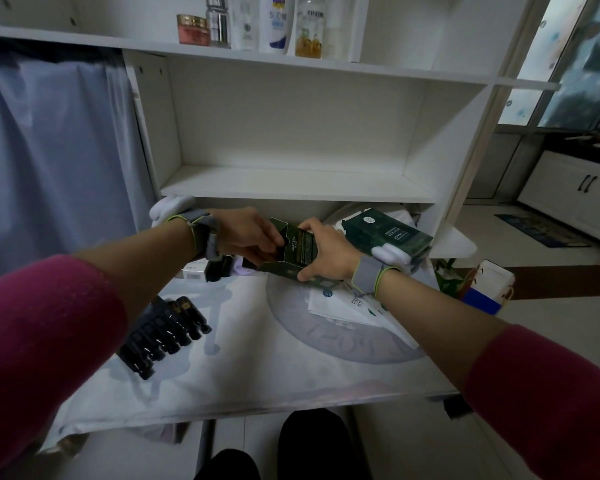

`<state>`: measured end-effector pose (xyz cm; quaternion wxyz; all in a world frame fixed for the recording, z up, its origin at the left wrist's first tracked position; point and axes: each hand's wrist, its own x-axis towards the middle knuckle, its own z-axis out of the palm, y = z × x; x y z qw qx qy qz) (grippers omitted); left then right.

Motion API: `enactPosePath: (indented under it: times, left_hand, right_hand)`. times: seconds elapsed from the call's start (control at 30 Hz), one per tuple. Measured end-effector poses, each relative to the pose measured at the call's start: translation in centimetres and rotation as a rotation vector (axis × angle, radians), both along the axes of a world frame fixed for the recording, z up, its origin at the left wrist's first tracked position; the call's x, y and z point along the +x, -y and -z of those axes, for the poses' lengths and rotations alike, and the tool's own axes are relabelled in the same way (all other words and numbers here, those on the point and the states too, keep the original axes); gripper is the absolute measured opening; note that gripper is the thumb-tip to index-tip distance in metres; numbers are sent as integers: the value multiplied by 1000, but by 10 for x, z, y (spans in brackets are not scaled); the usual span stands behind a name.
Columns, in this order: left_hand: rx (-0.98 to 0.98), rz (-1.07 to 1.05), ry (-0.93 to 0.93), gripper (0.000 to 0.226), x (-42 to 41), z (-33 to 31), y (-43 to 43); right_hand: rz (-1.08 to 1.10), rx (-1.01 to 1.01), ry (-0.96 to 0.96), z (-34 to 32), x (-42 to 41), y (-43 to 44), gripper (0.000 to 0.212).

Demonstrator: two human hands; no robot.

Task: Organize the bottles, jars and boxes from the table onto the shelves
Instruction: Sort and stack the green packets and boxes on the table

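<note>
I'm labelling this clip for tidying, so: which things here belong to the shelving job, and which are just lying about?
Job: open green box, held by left hand and right hand; second green box; row of black bottles; middle shelf.
Lying about: flat white packets; blue curtain; bag on the floor.

The box was dark green with gold lettering. The second box, right of it: dark green, white print. The vials, lower left of it: black. The cloth beneath it: white, pale lilac circle pattern. My sleeves were magenta; my wrist straps grey, lime-edged.
</note>
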<state>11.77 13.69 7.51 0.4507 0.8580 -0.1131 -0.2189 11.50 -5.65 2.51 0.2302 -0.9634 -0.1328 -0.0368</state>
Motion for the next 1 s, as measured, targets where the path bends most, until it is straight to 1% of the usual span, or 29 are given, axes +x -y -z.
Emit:
enactPosePath:
  times: [0.1,0.23,0.33,0.43,0.5,0.57,0.63,0.67,0.83,1.0]
  left_hand:
    - [-73,-86,121,14,0,-3,0]
    - [-62,-181,302,19,1,-8,-1]
    - [-27,-201,362,22,0,-12,0]
    - [32,-206,408,13,-2,-13,2]
    - [60,-220,407,10,-3,-12,2]
    - [62,-207,369,21,-5,-11,3]
    - [43,-191,326,30,-8,-9,3]
    - [32,-188,314,32,-9,-8,3]
    - [6,-175,324,23,-10,-3,-2]
    - [82,-145,386,14,-11,0,-3]
  right_hand:
    - [34,34,-12,1,-1,0,87]
    - [95,139,-49,0,-3,0,81]
    - [133,197,-58,2,-5,-2,76]
    - [187,253,-43,4,-9,-10,80]
    - [220,286,-27,6,-13,-17,89]
    - [241,322,-11,8,-16,-24,98]
    - [253,379,3,10,-22,-31,97]
    - [263,399,12,12,-25,-35,96]
    - [305,371,44,22,-32,-45,101]
    - [253,402,7,18,-33,-40,99]
